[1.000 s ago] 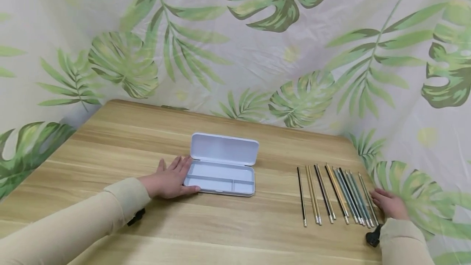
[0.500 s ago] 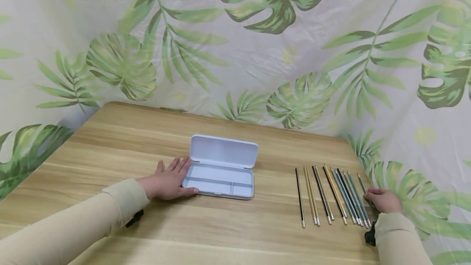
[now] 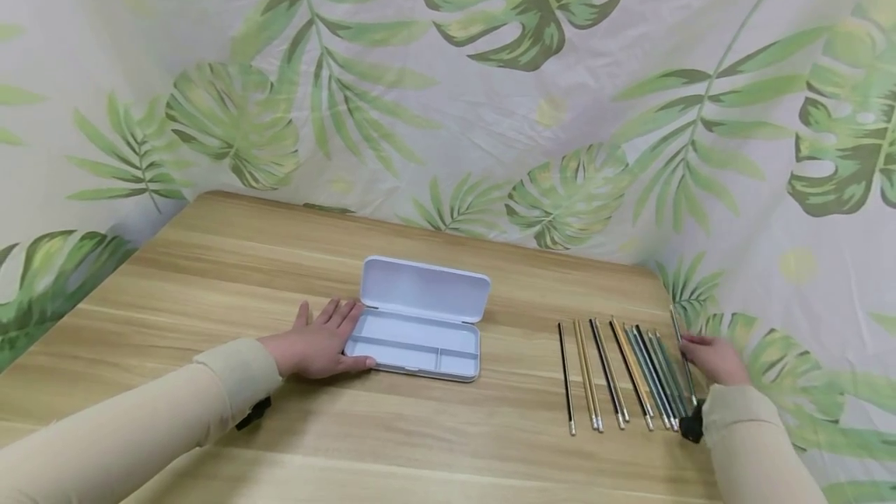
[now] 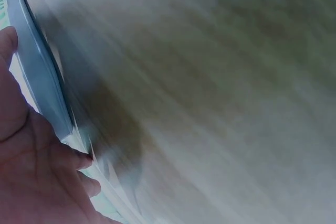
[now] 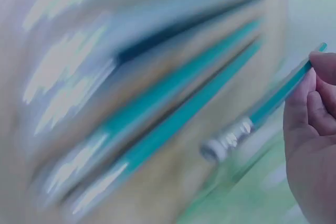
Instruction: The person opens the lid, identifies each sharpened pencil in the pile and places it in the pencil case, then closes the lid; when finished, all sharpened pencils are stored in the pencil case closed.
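Right fingers (image 5: 299,106) pinch green pencil (image 5: 281,95); long axis fore-and-aft, eraser end (image 5: 226,140) nearer; left fingers (image 3: 327,312) spread.

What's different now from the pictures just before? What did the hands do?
The right hand reached in, took hold of the slim green pencil with a silver-coloured end at the far right of the row, and lifted it up off the brown wooden table. The left hand stayed by the open pale-blue pencil case, and the other black, yellow and green pencils stayed put.
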`<state>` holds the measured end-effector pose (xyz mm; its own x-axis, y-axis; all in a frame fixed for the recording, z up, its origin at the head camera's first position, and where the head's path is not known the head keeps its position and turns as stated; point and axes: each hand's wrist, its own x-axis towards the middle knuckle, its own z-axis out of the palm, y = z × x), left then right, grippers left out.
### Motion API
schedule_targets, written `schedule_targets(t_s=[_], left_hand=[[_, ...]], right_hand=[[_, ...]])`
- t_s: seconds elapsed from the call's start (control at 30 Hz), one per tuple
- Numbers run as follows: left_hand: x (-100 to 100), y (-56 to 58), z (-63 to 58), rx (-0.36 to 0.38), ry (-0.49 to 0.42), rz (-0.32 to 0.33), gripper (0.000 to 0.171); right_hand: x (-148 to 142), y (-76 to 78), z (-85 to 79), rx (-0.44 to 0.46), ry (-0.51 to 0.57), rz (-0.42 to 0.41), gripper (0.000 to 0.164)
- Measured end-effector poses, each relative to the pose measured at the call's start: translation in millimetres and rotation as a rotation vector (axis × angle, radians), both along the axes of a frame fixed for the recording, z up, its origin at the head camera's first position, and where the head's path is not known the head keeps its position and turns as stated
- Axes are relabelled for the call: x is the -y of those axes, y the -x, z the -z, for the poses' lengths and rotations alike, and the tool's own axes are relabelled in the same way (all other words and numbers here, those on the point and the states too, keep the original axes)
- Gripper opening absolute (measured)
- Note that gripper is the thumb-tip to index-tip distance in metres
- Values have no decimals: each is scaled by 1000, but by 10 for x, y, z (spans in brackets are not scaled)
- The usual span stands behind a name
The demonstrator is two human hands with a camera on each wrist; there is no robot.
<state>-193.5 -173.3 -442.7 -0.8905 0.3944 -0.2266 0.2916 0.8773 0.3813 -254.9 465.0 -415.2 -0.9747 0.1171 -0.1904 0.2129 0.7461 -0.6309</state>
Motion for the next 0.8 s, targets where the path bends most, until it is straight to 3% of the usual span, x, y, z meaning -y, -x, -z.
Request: schedule_targets(t_s=[0.17,0.37,0.57,0.8], left_hand=[[-25,46,66,-12,16,23,110],[13,59,146,-8,2,15,115],[51,-19,55,16,-11,-9,110],[14,-61,-47,11,26,-9,103]], right_hand=[[533,188,-257,-28,357,-44,52],[1329,339,-392,-6,587,-244,48],[1984,369,-468,39,684,-407,39],[2472,399,-460,118,685,-528,39]])
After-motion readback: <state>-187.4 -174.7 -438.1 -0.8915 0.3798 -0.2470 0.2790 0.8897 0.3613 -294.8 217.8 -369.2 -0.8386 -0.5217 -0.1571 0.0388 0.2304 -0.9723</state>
